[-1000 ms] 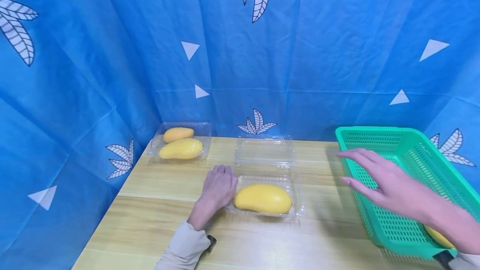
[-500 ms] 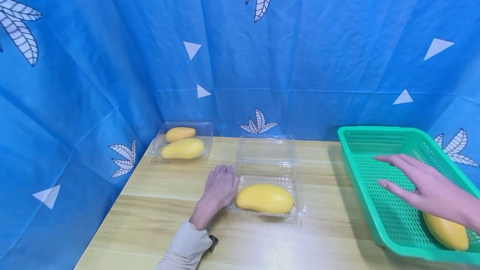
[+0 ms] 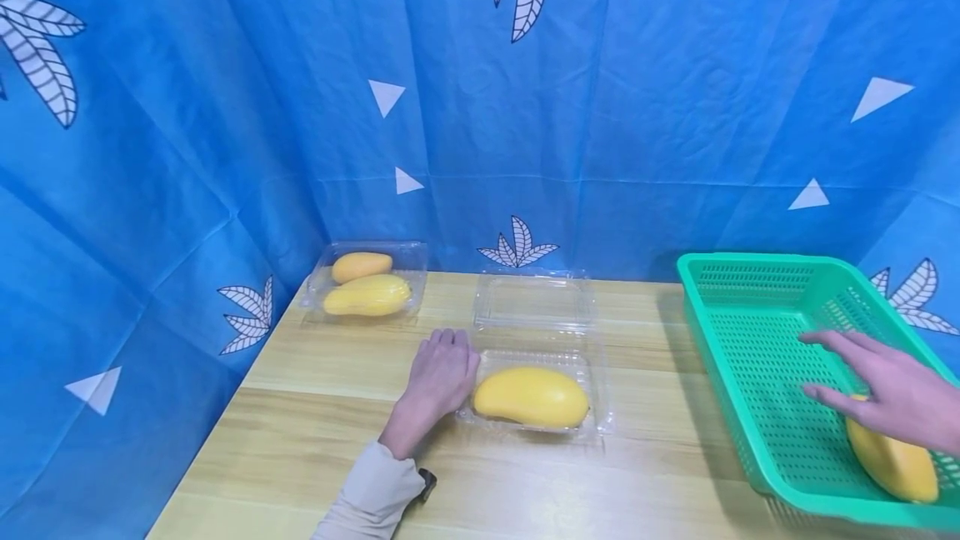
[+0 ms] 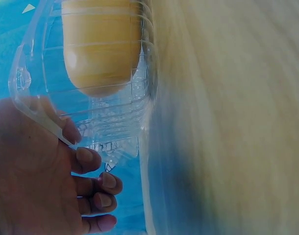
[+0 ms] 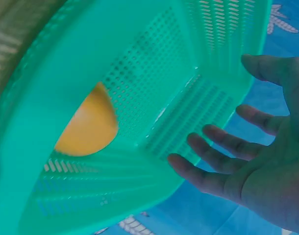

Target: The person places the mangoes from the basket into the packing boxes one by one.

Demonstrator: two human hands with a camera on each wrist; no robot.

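My left hand (image 3: 441, 373) is at the left side of an open clear plastic clamshell box (image 3: 596, 419), and in the left wrist view its thumb and curled forefinger pinch the rim. One yellow mango (image 3: 531, 397) lies in that box; the hinged lid (image 3: 534, 302) is folded back toward the curtain. Over the green plastic basket (image 3: 738, 423) hovers my right hand (image 3: 888, 394), fingers spread and holding nothing. Below it a mango (image 3: 896, 461) rests in the basket's near right corner, partly covered by the hand; the right wrist view shows this mango (image 5: 90, 125) behind the rim.
Another clear box (image 3: 416, 261) stands at the table's back left, with two mangoes (image 3: 367, 296) inside. A blue curtain (image 3: 495, 123) hangs behind and beside the wooden table (image 3: 300, 440). The basket takes up the table's right side.
My right hand has moved right, from the basket's left rim to above the mango inside, uncovering more of that mango. My left hand has stayed on the box.
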